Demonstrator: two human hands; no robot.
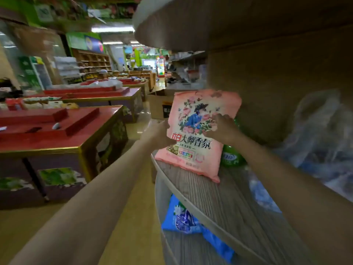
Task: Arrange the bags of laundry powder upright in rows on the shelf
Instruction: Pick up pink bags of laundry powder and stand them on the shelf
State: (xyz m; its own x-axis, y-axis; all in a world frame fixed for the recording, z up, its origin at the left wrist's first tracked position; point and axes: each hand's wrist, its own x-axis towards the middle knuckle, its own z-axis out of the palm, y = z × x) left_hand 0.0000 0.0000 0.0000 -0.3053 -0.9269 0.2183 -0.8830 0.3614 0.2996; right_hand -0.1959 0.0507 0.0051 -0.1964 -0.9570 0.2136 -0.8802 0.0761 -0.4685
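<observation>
A pink bag of laundry powder with a flower picture stands upright near the left end of the wooden shelf. My left hand grips its left edge. My right hand holds its right side, fingers curled over the front. Behind the pink bag a green bag shows partly. Blue bags lie on the shelf below.
Clear plastic wrap with more blue bags lies on the shelf to the right. The shelf above hangs close overhead. A cardboard box stands in the aisle beyond. Red display tables line the left side.
</observation>
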